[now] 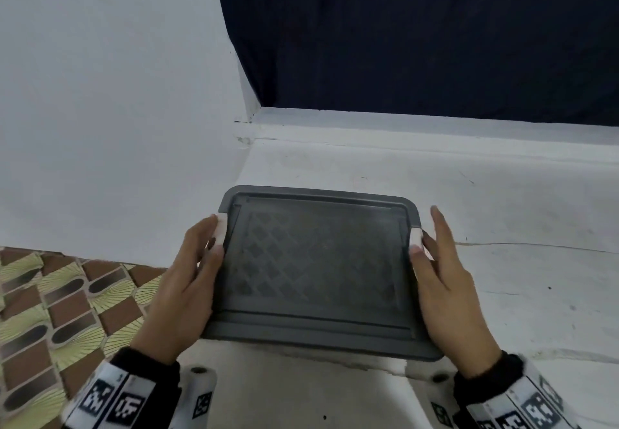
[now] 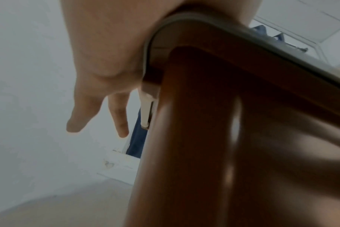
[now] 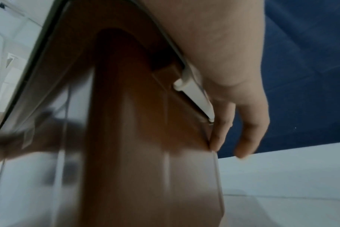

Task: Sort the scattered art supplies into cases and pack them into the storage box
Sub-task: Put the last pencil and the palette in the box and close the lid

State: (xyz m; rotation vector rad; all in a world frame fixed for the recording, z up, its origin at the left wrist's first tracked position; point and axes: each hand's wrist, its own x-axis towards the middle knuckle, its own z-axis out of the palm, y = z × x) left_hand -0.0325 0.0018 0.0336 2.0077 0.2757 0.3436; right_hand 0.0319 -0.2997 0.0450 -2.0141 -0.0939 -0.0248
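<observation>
White wall fills the upper left of the head view, a dark blue curtain fills the upper right, and a scuffed white floor runs across the middle and right, with a patterned brown-and-yellow mat in the lower left corner. At the centre of the frame the storage box is seen from above, closed by a grey lid with a diamond pattern. A white latch is seen on the lid's left edge and another white latch on its right edge. The left hand is laid against the left side of the box, its thumb resting on the lid just below the left latch, with the fingers extended rather than curled. The right hand is laid against the right side in the same way, thumb touching the lid beside the right latch, fingers straight and pointing up the frame. Both grips are thus released, flat against the box and clenched on nothing. In the left wrist view the translucent brownish box wall fills the right of the frame, with the lid rim above it and the latch hanging beside loosely spread fingers. In the right wrist view the same wall is seen at centre, with fingertips touching it below the latch. Black-and-white marker bands are worn on both wrists.
</observation>
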